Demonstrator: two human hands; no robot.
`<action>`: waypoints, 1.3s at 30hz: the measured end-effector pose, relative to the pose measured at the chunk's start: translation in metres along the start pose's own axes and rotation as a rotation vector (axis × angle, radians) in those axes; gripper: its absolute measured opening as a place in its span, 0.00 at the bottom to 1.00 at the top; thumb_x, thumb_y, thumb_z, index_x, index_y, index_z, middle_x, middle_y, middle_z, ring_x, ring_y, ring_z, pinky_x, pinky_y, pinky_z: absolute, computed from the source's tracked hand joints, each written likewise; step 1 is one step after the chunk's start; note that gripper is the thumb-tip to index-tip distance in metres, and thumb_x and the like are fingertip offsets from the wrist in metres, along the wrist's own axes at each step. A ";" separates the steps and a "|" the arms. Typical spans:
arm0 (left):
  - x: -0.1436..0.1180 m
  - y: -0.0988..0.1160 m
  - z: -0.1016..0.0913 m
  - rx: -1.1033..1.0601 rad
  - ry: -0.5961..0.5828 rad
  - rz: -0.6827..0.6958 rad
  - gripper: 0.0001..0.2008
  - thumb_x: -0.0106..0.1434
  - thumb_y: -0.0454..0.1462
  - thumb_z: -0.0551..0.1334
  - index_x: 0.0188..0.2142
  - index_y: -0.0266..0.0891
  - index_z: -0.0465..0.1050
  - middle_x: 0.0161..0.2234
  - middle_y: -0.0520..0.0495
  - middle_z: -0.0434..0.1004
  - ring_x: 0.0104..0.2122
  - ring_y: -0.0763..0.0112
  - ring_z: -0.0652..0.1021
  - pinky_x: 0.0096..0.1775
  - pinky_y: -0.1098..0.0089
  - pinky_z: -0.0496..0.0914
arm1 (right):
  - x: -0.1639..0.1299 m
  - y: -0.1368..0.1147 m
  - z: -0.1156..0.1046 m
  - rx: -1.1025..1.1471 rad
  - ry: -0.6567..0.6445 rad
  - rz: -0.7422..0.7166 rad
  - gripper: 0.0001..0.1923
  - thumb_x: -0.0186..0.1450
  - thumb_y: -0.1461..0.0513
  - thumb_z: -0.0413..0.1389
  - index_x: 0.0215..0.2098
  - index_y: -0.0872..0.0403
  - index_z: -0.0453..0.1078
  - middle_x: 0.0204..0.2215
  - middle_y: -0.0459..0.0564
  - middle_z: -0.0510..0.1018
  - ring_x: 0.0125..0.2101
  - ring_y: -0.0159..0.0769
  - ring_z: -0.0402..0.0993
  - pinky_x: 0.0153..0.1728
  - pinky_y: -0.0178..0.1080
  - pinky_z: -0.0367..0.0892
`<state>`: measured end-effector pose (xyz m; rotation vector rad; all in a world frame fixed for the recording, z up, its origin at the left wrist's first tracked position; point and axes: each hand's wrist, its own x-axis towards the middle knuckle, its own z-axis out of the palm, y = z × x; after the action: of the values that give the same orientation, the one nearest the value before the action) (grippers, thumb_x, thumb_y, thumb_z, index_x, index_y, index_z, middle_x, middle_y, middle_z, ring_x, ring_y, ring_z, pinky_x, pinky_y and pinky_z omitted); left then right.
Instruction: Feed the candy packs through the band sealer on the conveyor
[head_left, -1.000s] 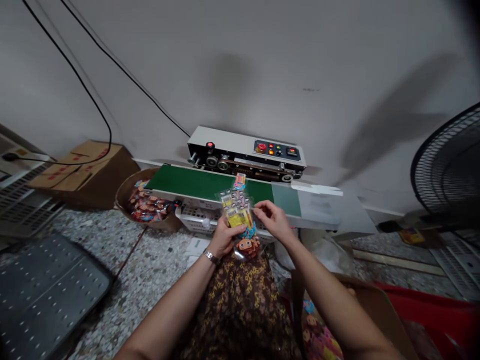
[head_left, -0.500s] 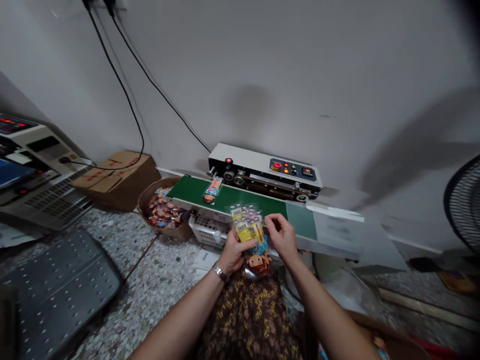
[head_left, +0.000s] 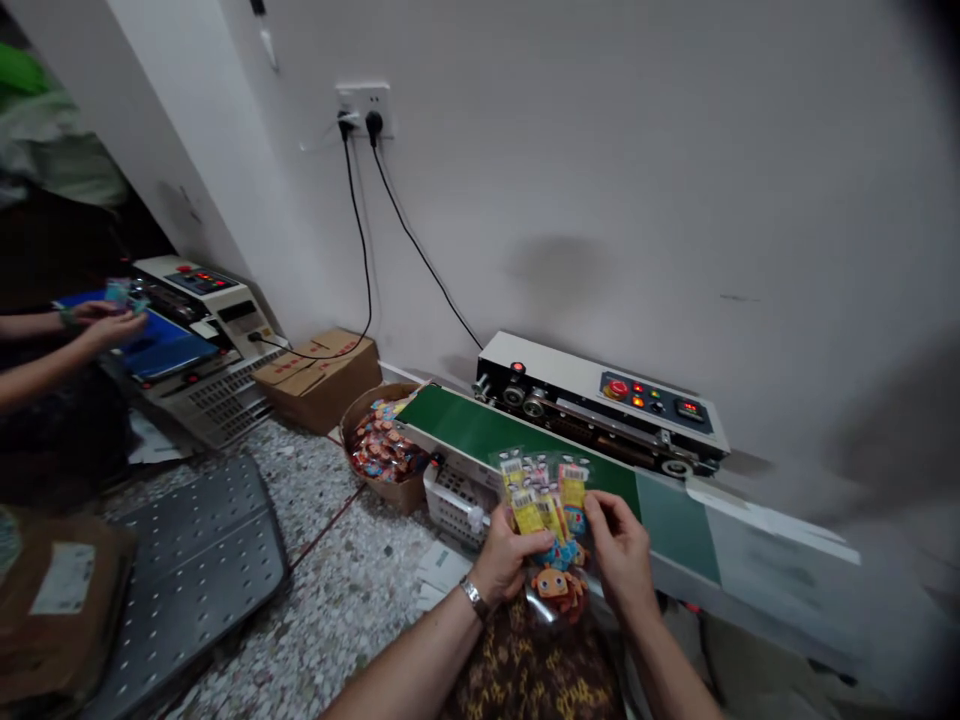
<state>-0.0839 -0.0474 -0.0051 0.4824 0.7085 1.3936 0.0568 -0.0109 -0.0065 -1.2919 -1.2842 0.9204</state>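
- Sealing machine (head_left: 600, 400) with its green belt (head_left: 480, 432) ahead of me.
- Basket of packets (head_left: 382, 452) by the belt's end.
- Cardboard box (head_left: 319, 375) by the wall.

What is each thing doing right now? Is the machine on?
Left hand: gripping clear toy packets.
Right hand: pinching the packets' right edge.
White sealing machine: lamps lit.
Green conveyor belt: bare.
Brown round basket: full of packets.
Two black plugs: plugged in.

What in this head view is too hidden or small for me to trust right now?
- Printing on the packets: too small to read.
- How many packets the left hand and right hand hold: they overlap.
- Sealer display: digits too small.
- Co-worker's hand: its small item is blurred; the picture's left edge cuts off the person.
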 end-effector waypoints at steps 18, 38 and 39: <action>0.012 -0.029 0.003 0.081 0.048 -0.177 0.22 0.42 0.30 0.70 0.39 0.35 0.69 0.32 0.44 0.79 0.29 0.67 0.78 0.35 0.66 0.73 | 0.071 0.060 -0.139 -0.239 0.358 0.136 0.24 0.52 0.52 0.55 0.43 0.56 0.65 0.25 0.45 0.72 0.23 0.33 0.68 0.23 0.33 0.63; 0.019 -0.031 0.015 0.104 0.014 -0.161 0.23 0.41 0.30 0.70 0.39 0.36 0.70 0.34 0.44 0.79 0.30 0.66 0.78 0.37 0.65 0.72 | 0.068 0.028 -0.102 -0.606 0.019 -0.091 0.17 0.61 0.54 0.49 0.45 0.54 0.65 0.35 0.52 0.73 0.32 0.36 0.69 0.34 0.37 0.63; 0.021 -0.030 0.016 0.105 0.011 -0.148 0.23 0.41 0.30 0.70 0.39 0.36 0.70 0.34 0.45 0.79 0.30 0.67 0.78 0.37 0.65 0.72 | 0.056 0.020 -0.093 -0.490 -0.076 -0.091 0.16 0.61 0.54 0.49 0.42 0.54 0.66 0.32 0.50 0.73 0.30 0.34 0.68 0.32 0.35 0.63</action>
<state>-0.0506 -0.0296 -0.0174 0.4951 0.8138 1.2258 0.1584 0.0322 -0.0032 -1.5646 -1.6819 0.6119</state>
